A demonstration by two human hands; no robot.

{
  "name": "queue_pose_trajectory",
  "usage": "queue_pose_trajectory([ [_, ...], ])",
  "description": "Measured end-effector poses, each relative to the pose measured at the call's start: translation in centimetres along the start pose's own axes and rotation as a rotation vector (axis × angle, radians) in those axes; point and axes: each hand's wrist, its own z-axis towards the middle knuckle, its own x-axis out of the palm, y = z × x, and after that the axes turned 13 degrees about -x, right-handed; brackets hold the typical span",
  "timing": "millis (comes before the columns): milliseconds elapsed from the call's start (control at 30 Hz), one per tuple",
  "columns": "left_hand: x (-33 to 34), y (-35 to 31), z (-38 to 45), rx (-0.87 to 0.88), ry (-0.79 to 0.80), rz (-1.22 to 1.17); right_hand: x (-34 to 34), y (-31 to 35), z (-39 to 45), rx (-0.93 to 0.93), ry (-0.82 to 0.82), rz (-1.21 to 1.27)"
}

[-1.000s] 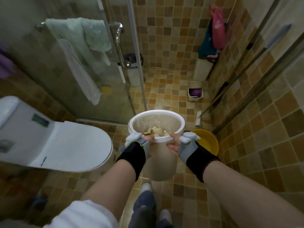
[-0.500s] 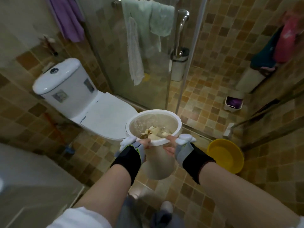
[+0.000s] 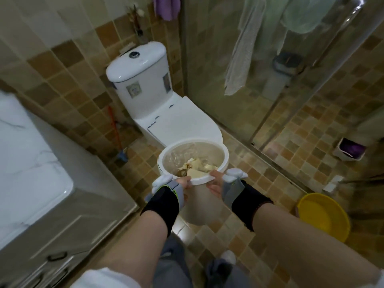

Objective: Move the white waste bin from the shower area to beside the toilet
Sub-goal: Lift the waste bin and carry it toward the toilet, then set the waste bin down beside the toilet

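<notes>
The white waste bin (image 3: 199,206), round and lined with a clear bag holding crumpled paper, hangs in the air above the tiled floor just in front of the toilet's closed lid. My left hand (image 3: 172,189) grips its near rim on the left, and my right hand (image 3: 223,185) grips the near rim on the right. Both hands wear black wrist wraps with grey straps. The white toilet (image 3: 170,113) stands against the tiled wall beyond the bin, lid down.
A white-topped vanity cabinet (image 3: 41,183) fills the left. A red-handled brush (image 3: 116,138) leans in the gap left of the toilet. The glass shower enclosure (image 3: 259,69) with hanging towels is at right. A yellow basin (image 3: 324,217) and a small white container (image 3: 349,151) sit on the floor at right.
My view has swung left from the shower toward the toilet. The bin, held by both hands throughout, now hangs in front of the toilet lid, and the vanity has come into view.
</notes>
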Motion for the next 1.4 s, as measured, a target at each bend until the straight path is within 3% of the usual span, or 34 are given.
queue_pose_trajectory([
  [367,-13.8,-6.0,8.3,0.044,-0.033,-0.043,16.1,-1.3,2.9,0.145,0.122,-0.057],
  [567,-17.2,-8.1,13.9,0.063,-0.091,-0.265,21.1,-2.5,7.0,0.170,0.178,-0.097],
  [933,-18.8,-10.4,32.8,0.041,-0.126,-0.497,26.5,-10.8,21.9,0.159,0.303,-0.271],
  [1167,-18.9,-12.4,43.8,0.137,-0.089,-0.598,28.3,-19.0,32.9,0.245,0.373,-0.204],
  [1400,-19.7,-14.5,54.9,0.185,-0.151,-0.622,30.1,-25.0,42.1,0.066,0.440,-0.391],
])
